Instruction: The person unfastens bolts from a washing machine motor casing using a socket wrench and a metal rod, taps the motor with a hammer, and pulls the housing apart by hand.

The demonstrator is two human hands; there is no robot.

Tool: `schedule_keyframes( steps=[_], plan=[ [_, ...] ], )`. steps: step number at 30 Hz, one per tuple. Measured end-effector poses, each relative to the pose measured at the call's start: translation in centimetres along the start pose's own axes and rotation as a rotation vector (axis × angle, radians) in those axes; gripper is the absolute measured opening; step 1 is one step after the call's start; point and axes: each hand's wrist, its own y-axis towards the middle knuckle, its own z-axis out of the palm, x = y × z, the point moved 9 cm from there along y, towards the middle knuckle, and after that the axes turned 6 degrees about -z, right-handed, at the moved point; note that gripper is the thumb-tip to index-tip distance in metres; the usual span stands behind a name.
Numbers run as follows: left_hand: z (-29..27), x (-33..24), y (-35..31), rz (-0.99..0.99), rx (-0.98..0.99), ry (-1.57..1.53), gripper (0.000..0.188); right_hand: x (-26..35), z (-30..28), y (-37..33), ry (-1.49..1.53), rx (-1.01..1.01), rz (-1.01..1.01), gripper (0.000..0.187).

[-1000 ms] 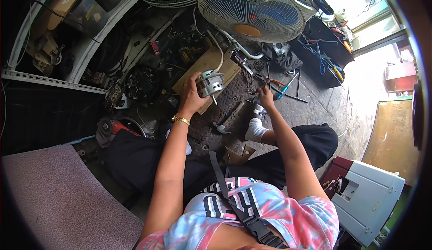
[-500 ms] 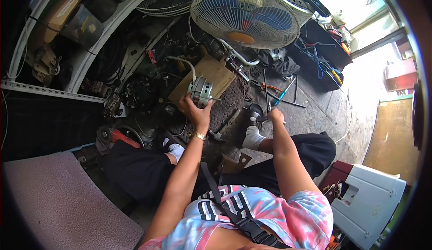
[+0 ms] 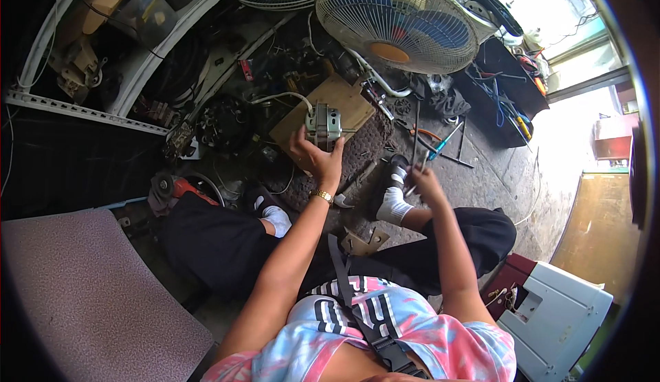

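Observation:
A green-grey electric fan motor [image 3: 318, 122] with a pale cable and a thin shaft sits on a wooden board [image 3: 292, 131]. My left hand [image 3: 322, 160], with a gold watch at the wrist, grips the motor's near side between thumb and fingers. To the right, my right hand [image 3: 427, 184] is closed and slightly blurred around a thin metal tool whose kind I cannot make out. Just beyond that hand lie a dark metal rod [image 3: 416, 131] and a teal-handled screwdriver [image 3: 445, 143]. A hammer [image 3: 344, 200] rests on the floor between my feet.
A large caged fan [image 3: 395, 24] with blue blades stands beyond the board. A dark toolbox [image 3: 491, 100] holding several tools is at the far right. On the left are a metal shelf [image 3: 89, 110], a red angle grinder [image 3: 185, 188] and a padded seat [image 3: 103, 286].
The motor has turned under my left hand, and its shaft points to the right. My right hand has moved slightly. The whole view has shifted a little.

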Motion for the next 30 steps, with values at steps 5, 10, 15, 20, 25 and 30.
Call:
schedule_keyframes(
  steps=[5,10,15,20,25,30],
  plan=[
    [-4.2,-3.4,0.2,0.119,-0.023,-0.059,0.063,5.0,8.6,-9.5,-0.544,-0.215,-0.634,0.028],
    [-3.8,-5.1,-3.2,-0.275,0.905,-0.840,0.028,10.3,17.5,-13.3,-0.738,-0.088,-0.960,0.027],
    [-8.2,-2.8,2.6,-0.378,0.872,-0.888,0.030,14.8,19.1,-13.7,-0.513,0.155,-1.109,0.050],
    [-13.4,0.2,13.9,0.241,0.735,0.052,0.034,10.5,7.9,-7.1,-0.138,-0.195,-0.710,0.011],
    [-13.2,5.3,13.7,0.258,0.779,0.479,0.028,8.0,1.4,-3.0,0.115,-0.250,-0.323,0.031],
    [-11.1,6.4,13.4,0.313,0.766,0.480,0.028,7.8,-0.1,-1.6,0.239,-0.255,-0.319,0.036]
  ],
)
